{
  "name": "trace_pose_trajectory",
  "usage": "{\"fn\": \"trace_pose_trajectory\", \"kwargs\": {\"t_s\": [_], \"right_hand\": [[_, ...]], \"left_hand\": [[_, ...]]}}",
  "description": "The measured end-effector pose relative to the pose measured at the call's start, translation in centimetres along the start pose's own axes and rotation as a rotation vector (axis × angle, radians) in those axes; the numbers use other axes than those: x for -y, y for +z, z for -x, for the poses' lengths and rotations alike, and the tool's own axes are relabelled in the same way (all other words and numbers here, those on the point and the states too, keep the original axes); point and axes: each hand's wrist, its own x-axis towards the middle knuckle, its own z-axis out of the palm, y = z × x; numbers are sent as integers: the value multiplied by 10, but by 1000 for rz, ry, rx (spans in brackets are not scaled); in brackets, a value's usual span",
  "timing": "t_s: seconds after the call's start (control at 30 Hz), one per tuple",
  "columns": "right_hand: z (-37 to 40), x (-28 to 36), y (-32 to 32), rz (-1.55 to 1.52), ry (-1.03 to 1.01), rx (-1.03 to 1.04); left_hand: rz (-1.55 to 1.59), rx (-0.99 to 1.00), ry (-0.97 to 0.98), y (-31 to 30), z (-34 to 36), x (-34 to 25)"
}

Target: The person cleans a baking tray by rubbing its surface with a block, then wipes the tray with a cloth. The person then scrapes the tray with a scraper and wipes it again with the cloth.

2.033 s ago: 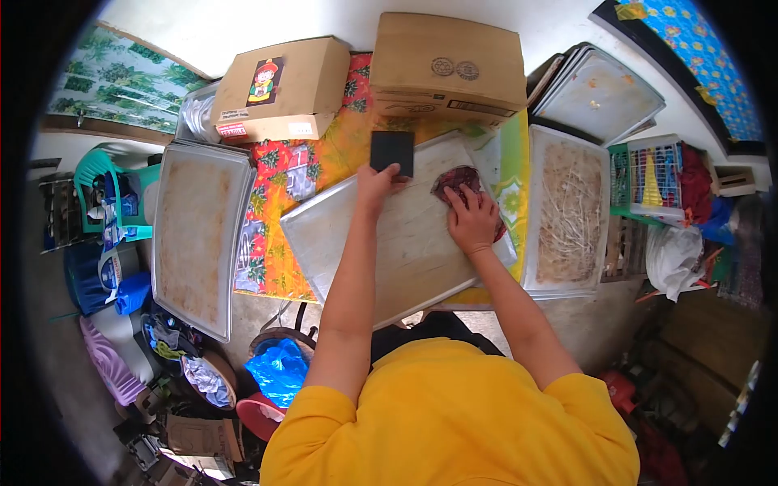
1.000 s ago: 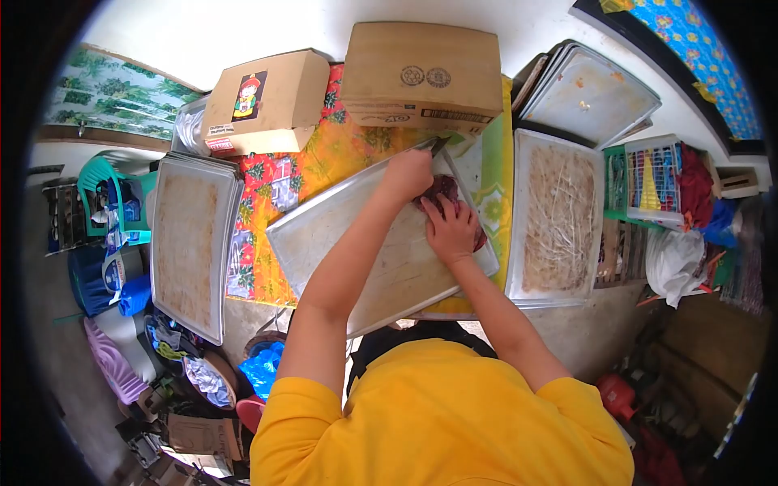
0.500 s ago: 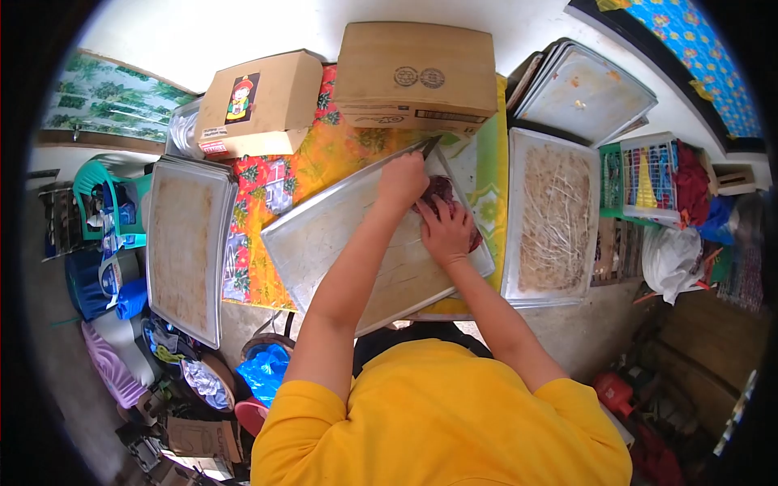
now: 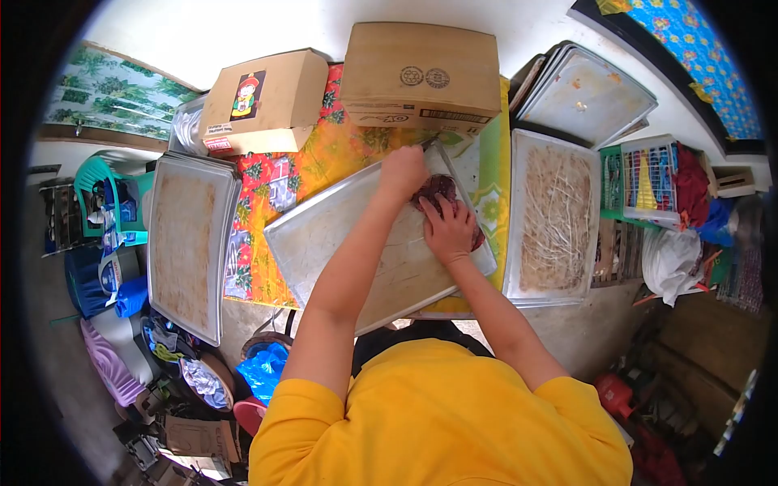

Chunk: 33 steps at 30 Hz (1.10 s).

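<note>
A metal tray [image 4: 348, 243] lies slanted on the patterned tablecloth. Dark red meat [image 4: 425, 188] rests at its right end. My left hand [image 4: 403, 172] is a fist around a knife [image 4: 428, 143], whose dark blade shows only in part beyond the knuckles, above the meat. Spread over the meat are the fingers of my right hand [image 4: 450, 231], pressing on it from the near side. The knife's handle is hidden in the fist.
Two cardboard boxes [image 4: 420, 73] [image 4: 288, 105] stand at the back of the table. Stacked trays [image 4: 190, 243] are on the left, and another tray [image 4: 555, 215] lies on the right. Plastic baskets [image 4: 648, 178] stand farther right.
My left hand has shifted slightly up, and less of the knife blade shows beyond it. My right hand stays on the meat, and the view has moved slightly.
</note>
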Motion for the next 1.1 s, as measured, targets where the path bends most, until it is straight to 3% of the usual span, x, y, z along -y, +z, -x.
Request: {"fn": "trace_pose_trajectory", "kwargs": {"t_s": [0.27, 0.37, 0.77, 0.87, 0.97, 1.1], "right_hand": [[0, -1, 0, 0, 9, 6], [4, -2, 5, 42, 10, 18], [-1, 2, -3, 15, 5, -20], [0, 1, -3, 26, 11, -5], [2, 0, 2, 54, 3, -15], [0, 1, 0, 50, -2, -24]], "left_hand": [[106, -45, -4, 19, 8, -19], [84, -2, 110, 32, 12, -22], [49, -32, 1, 0, 5, -10], [112, -106, 90, 20, 9, -13], [71, -48, 126, 28, 11, -13], [74, -71, 78, 15, 6, -6]]}}
